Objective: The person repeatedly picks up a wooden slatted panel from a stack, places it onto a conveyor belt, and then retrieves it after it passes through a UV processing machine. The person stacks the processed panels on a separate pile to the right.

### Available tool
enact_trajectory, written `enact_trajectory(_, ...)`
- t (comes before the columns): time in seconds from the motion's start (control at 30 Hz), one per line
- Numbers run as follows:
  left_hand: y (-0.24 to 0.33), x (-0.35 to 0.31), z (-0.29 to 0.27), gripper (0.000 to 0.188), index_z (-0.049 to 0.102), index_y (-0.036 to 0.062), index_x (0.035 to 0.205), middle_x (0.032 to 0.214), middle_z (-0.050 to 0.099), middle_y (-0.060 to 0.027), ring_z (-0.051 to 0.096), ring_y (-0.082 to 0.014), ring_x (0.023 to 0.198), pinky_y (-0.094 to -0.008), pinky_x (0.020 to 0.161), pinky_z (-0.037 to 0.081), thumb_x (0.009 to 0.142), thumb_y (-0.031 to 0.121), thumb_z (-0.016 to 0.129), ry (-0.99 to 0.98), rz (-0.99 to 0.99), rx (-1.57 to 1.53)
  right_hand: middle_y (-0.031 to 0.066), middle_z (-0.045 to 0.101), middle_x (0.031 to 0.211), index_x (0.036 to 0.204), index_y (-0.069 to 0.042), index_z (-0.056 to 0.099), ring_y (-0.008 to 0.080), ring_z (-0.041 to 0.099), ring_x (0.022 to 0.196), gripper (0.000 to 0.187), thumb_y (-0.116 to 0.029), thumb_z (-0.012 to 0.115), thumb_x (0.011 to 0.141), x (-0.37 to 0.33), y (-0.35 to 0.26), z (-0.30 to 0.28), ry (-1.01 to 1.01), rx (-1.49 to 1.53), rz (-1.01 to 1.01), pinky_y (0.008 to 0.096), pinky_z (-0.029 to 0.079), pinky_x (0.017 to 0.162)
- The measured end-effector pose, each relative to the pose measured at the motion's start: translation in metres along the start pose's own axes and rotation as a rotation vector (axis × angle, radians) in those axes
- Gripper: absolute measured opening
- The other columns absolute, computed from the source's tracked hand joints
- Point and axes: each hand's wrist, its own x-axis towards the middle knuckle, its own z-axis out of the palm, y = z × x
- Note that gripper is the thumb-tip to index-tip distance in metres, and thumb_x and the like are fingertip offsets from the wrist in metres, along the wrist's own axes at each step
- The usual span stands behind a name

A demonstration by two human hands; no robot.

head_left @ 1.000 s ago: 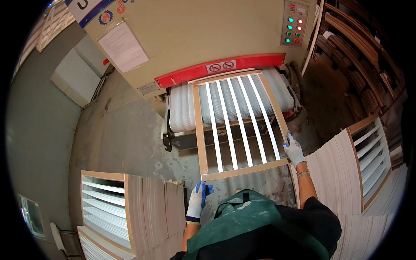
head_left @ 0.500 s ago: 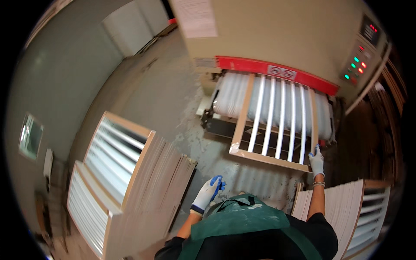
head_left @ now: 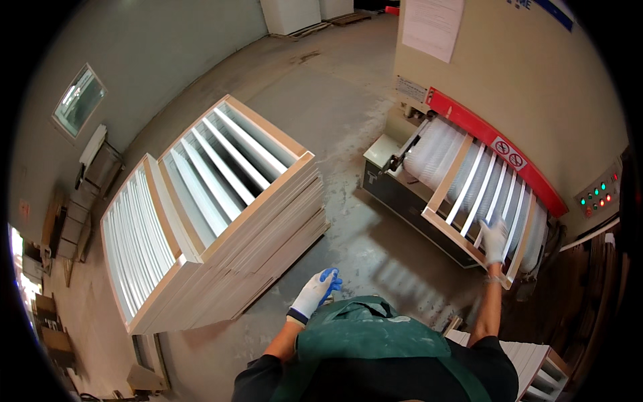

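Note:
A slatted frame [head_left: 457,229] with wood-coloured edges and white slats lies partly on the ribbed roller conveyor [head_left: 430,155], its far end under the machine's red bar. My right hand [head_left: 494,242], in a white glove with blue fingertips, is over the frame's near edge with fingers spread, slightly blurred. It seems to touch the slats; its grip is not closed. My left hand [head_left: 316,293], gloved the same way, hangs in front of my green apron [head_left: 372,335], fingers loosely bent, holding nothing. The nearest thing to it is a tall stack of similar frames [head_left: 268,231] on the left.
The beige machine [head_left: 509,74] bears a red warning bar [head_left: 469,130] and a panel of lit buttons [head_left: 598,195]. Another frame stack [head_left: 529,358] stands close by my right side. Dark boards lean at the far right. A grey wall with a small window [head_left: 79,100] runs along the left.
My view has turned left. The frame has slid farther into the machine, and my right hand has moved from its corner onto the near edge and slats. My left hand stays by the apron.

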Motion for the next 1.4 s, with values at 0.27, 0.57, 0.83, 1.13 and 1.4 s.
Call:
enact_trajectory(0.27, 0.009, -0.047, -0.053, 0.049, 0.057, -0.001, 0.134, 0.111, 0.069, -0.0101, 0.066, -0.0154, 0.095, -0.0276, 0.081, 0.052, 0.105, 0.038, 0.054, 0.158, 0.098, -0.118, 0.0156, 0.069, 0.124, 0.143, 0.002, 0.052, 0.0217, 0.065, 0.112, 0.081, -0.035, 0.084, 0.079, 0.057, -0.357, 0.226, -0.678, 0.502, -0.277, 0.0342, 0.05, 0.097)
enact_trajectory(0.57, -0.04, -0.118, -0.129, 0.047, 0.059, -0.0011, 0.132, 0.111, 0.071, -0.017, 0.069, -0.0229, 0.097, -0.0332, 0.087, 0.053, 0.105, 0.037, 0.053, 0.484, 0.154, -0.378, 0.0275, 0.069, 0.114, 0.115, 0.006, 0.065, 0.036, 0.068, 0.11, 0.056, -0.034, 0.076, 0.077, 0.07, -0.49, 0.331, -0.778, -0.114, -0.521, 0.0413, 0.053, 0.095)
enact_trajectory(0.83, -0.075, -0.124, -0.189, 0.054, 0.056, -0.0031, 0.134, 0.112, 0.071, -0.0193, 0.07, -0.028, 0.098, -0.0393, 0.092, 0.055, 0.107, 0.042, 0.045, 0.637, 0.218, -0.503, 0.0274, 0.069, 0.11, 0.109, 0.006, 0.063, 0.0379, 0.067, 0.107, 0.053, -0.032, 0.076, 0.074, 0.055, -0.438, 0.311, -0.672, -0.079, -0.547, 0.0418, 0.053, 0.095)
enact_trajectory(1.13, 0.04, -0.137, -0.147, 0.06, 0.058, -0.0025, 0.122, 0.108, 0.069, -0.0176, 0.07, -0.0247, 0.087, -0.0376, 0.081, 0.059, 0.106, 0.053, 0.042, 0.519, 0.29, -0.56, 0.0055, 0.064, 0.069, 0.087, 0.0, 0.064, 0.0106, 0.06, 0.056, 0.03, -0.008, 0.085, 0.067, 0.004, -0.25, 0.195, -0.879, 0.35, 0.027, 0.0288, 0.048, 0.049)
enact_trajectory(1.4, 0.094, -0.152, -0.08, 0.035, 0.061, 0.0014, 0.102, 0.083, 0.066, -0.0084, 0.064, -0.0147, 0.072, -0.0298, 0.066, 0.053, 0.105, 0.035, 0.055, 0.466, 0.212, -0.142, 0.0073, 0.065, 0.069, 0.091, 0.004, 0.065, 0.0134, 0.063, 0.057, 0.031, -0.012, 0.081, 0.069, -0.114, -0.165, 0.066, -0.566, 0.369, 0.149, 0.0308, 0.052, 0.053)
